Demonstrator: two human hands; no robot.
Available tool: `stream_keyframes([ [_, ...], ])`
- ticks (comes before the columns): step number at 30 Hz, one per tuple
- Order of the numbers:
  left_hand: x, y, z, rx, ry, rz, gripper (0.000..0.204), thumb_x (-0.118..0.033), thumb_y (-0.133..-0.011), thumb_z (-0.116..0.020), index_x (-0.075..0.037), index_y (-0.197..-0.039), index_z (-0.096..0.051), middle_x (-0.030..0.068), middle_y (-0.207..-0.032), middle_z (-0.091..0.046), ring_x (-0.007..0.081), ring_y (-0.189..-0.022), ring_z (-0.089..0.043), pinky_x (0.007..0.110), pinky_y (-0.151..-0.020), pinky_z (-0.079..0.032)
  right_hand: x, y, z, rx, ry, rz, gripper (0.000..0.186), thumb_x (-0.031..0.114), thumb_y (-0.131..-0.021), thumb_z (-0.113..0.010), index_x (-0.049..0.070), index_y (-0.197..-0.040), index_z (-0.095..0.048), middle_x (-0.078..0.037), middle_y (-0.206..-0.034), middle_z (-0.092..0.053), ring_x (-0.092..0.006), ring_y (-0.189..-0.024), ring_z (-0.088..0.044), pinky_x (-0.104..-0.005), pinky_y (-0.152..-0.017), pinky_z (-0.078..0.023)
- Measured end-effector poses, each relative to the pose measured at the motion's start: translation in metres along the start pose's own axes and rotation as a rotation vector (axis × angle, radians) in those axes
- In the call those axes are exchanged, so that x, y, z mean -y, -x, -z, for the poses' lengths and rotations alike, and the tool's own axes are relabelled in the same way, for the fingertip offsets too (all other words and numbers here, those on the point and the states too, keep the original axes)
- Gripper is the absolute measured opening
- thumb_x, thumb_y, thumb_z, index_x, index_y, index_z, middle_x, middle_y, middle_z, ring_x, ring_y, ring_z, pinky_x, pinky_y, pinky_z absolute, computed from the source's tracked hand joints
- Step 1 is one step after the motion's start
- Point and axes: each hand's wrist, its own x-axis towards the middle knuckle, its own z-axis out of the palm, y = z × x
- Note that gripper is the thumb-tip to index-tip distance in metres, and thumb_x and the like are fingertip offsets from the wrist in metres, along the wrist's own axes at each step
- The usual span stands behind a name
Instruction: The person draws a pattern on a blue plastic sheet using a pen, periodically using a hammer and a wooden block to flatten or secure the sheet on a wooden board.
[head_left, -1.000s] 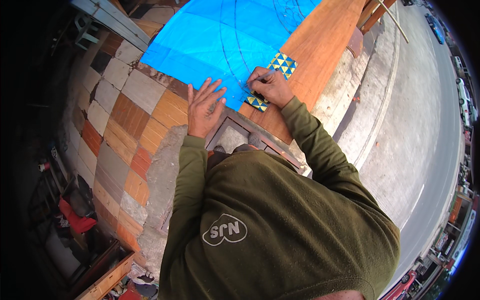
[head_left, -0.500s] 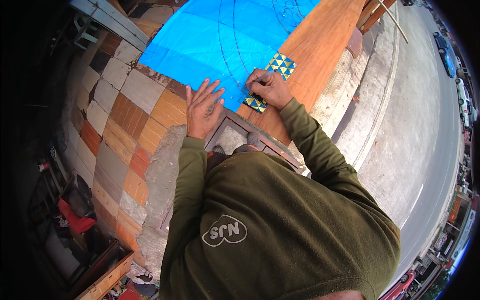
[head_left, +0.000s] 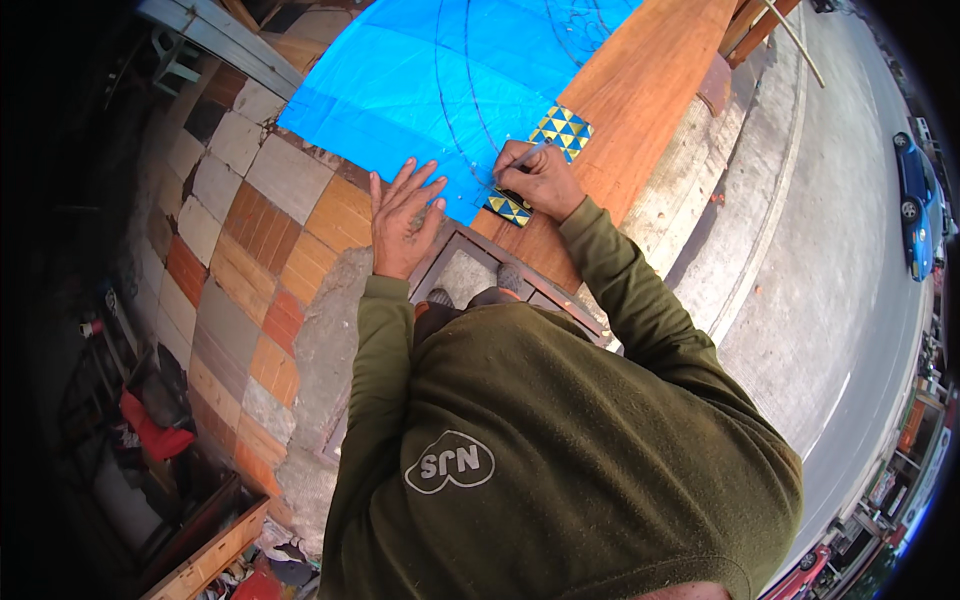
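Note:
A bright blue plastic sheet (head_left: pixel 375 85) with dark curved lines drawn on it lies over a brown wooden board (head_left: pixel 640 80). My left hand (head_left: pixel 405 220) rests with fingers spread at the sheet's near left edge. My right hand (head_left: pixel 543 183) pinches a slim pen (head_left: pixel 535 151) at the sheet's near right corner, where the curved lines run down to it. The pen's tip is hidden by the fingers. Under and beside this hand is a blue and yellow triangle-patterned piece (head_left: pixel 562 132), partly covered by it.
Patchwork floor tiles (head_left: pixel 240 215) spread to the left, with a green plastic stool (head_left: pixel 175 60) at far left. Cluttered items and a red cloth (head_left: pixel 155 430) sit lower left. On the right runs a road (head_left: pixel 850 250) with a blue car (head_left: pixel 915 205).
The blue car has come nearer along the road. My right hand has shifted very slightly with the pen; my left hand stays nearly in place.

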Motion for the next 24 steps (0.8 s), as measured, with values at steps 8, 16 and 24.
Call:
stream_keyframes([
  [8,0.0,0.0008,-0.0026,-0.019,0.015,0.001,0.023,-0.021,-0.1,-0.073,-0.016,-0.12,-0.084,0.0034,-0.145,-0.071,0.0292,-0.15,-0.054,0.064,-0.132,-0.01,0.0011,-0.0002,-0.0007,-0.018,0.008,0.028,0.009,0.003,-0.088,-0.07,0.001,-0.08,-0.069,0.0,-0.07,-0.062,-0.0062,-0.064,-0.054,-0.0284,-0.057,-0.042],
  [16,-0.0008,0.0,-0.0038,-0.021,0.01,0.004,0.023,-0.021,-0.101,-0.072,-0.016,-0.12,-0.084,0.0037,-0.144,-0.072,0.0296,-0.15,-0.053,0.064,-0.132,-0.01,0.003,0.0002,0.001,-0.01,-0.024,0.022,0.01,0.003,-0.088,-0.07,0.001,-0.078,-0.067,-0.001,-0.073,-0.062,-0.0059,-0.064,-0.053,-0.0283,-0.057,-0.041],
  [24,-0.0022,0.0003,-0.0047,-0.023,-0.003,0.015,0.022,-0.02,-0.101,-0.072,-0.015,-0.119,-0.084,0.004,-0.144,-0.072,0.0302,-0.15,-0.053,0.064,-0.132,-0.011,0.0038,0.0009,0.0008,0.004,-0.07,0.007,0.011,0.002,-0.088,-0.069,0.0,-0.077,-0.066,-0.001,-0.073,-0.062,-0.0056,-0.065,-0.052,-0.028,-0.057,-0.04],
])
